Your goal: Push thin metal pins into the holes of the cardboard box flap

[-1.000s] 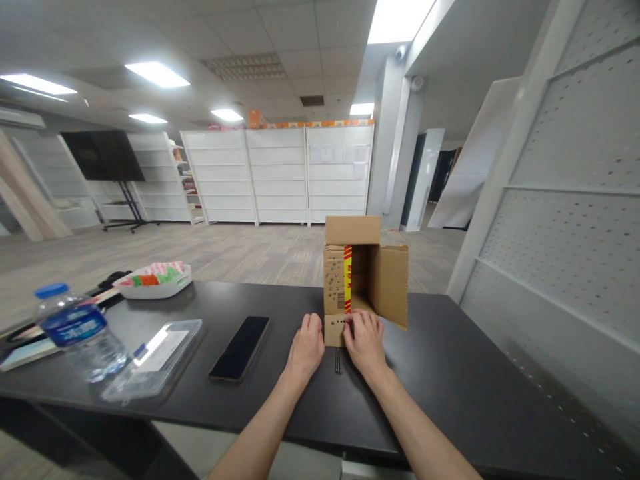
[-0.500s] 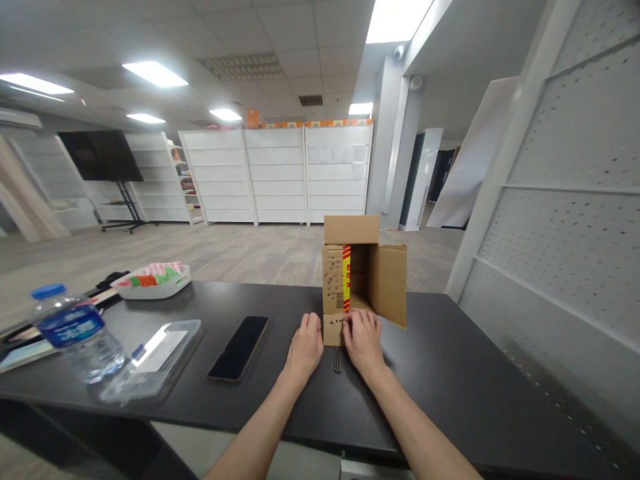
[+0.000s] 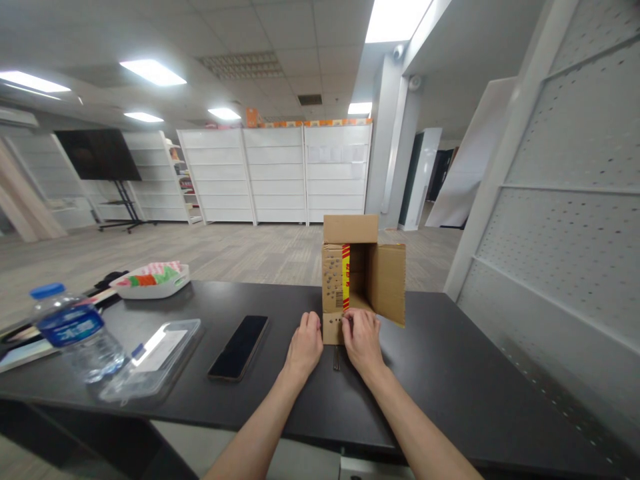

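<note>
A cardboard box [image 3: 332, 277] stands on its side with its opening facing me. Small dark holes or dots mark its left flap, and a short row of holes runs along its lower flap [image 3: 332, 330]. My left hand [image 3: 305, 343] is closed at the left edge of that lower flap; what its fingers hold, if anything, is hidden. At the flap's right part, my right hand [image 3: 362, 335] has its fingers curled in a pinch beside the holes, and anything in the pinch is too small to name. Between my hands, thin metal screws or nails [image 3: 337, 360] lie on the table.
On the black table [image 3: 450, 373] lie a phone [image 3: 239, 348] and a clear plastic case [image 3: 155, 357]. Further left are a water bottle [image 3: 77, 333] and a white basket [image 3: 150, 287] with colourful packets. A white perforated panel [image 3: 565, 233] rises along the right side.
My right hand's fingers have shifted slightly and curled closer together at the flap's holes. My left hand and the box stay in place.
</note>
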### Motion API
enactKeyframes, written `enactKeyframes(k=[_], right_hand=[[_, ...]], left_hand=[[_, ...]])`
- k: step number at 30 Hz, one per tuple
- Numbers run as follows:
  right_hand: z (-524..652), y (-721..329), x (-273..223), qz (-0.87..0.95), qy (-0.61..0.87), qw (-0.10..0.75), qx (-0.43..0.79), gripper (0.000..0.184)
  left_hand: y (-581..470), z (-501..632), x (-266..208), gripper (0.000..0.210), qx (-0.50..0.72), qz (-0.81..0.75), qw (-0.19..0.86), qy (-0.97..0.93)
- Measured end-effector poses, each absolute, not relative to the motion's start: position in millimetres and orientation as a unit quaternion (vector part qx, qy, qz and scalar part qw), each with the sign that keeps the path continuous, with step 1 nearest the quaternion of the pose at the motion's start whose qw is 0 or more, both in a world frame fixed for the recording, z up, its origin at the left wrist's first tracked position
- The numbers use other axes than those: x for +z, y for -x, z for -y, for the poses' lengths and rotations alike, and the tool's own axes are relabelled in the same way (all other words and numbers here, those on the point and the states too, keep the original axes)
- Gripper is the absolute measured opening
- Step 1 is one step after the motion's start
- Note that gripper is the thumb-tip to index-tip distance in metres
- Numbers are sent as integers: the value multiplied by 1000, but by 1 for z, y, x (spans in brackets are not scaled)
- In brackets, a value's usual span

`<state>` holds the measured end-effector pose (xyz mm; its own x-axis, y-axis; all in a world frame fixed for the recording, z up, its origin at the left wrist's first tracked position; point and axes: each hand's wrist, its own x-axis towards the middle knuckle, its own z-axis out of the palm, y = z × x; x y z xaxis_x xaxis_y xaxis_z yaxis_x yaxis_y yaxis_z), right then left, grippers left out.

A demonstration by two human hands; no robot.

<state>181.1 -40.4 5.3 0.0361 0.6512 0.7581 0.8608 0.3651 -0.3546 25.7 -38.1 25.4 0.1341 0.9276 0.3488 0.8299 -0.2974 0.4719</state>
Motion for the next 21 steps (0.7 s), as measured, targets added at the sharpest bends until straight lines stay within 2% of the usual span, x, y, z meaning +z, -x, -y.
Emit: enactKeyframes(k=[5,11,21], right_hand=[[40,-180,4,693,515,495,-98,17],[39,-181,0,698,469,541,-9,17],[43,-180,2,707,445,547,50,15]], left_hand=[[-26,38,26,15,297,-588,84,-747],[-25,39,26,15,312,-580,85,-748],[-25,36,21,16,319,-575,75,-749]])
